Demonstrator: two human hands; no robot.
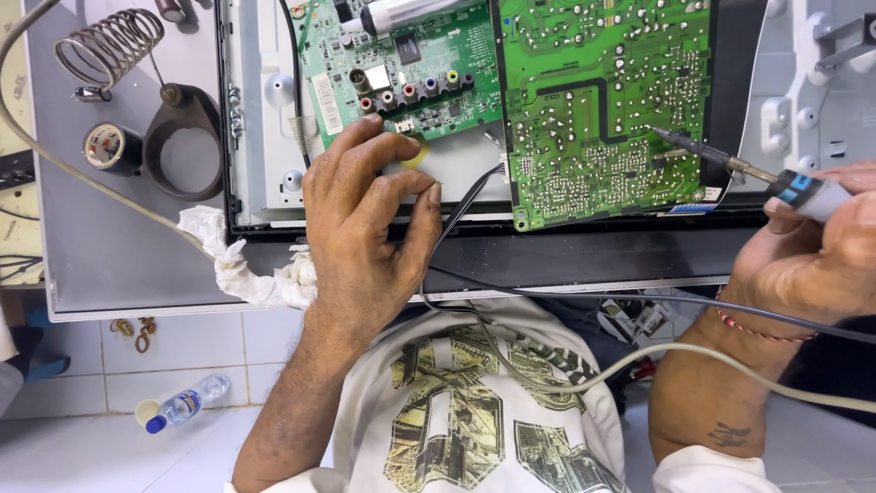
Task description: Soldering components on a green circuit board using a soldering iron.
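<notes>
The right hand (817,251) had its fingers (844,183) closed around the grey and blue handle of a soldering iron (744,169), whose tip touched the solder side of the larger green circuit board (607,100) near its right edge. The left hand (365,224) lay palm down with its fingers (415,187) spread and holding nothing, the fingertips resting on the metal chassis (265,110) just below the smaller green circuit board (401,64) with its row of coloured sockets. Both boards sat side by side in the opened back of a flat screen on the grey worktop (100,246). 2 cables, a black one (584,297) and a pale one (639,356), crossed the person's lap. A crumpled white cloth (242,269) lay left of the left wrist; a coiled iron stand (114,46) stood at far left. A plastic bottle (182,403) lay on the tiled floor (109,447).
</notes>
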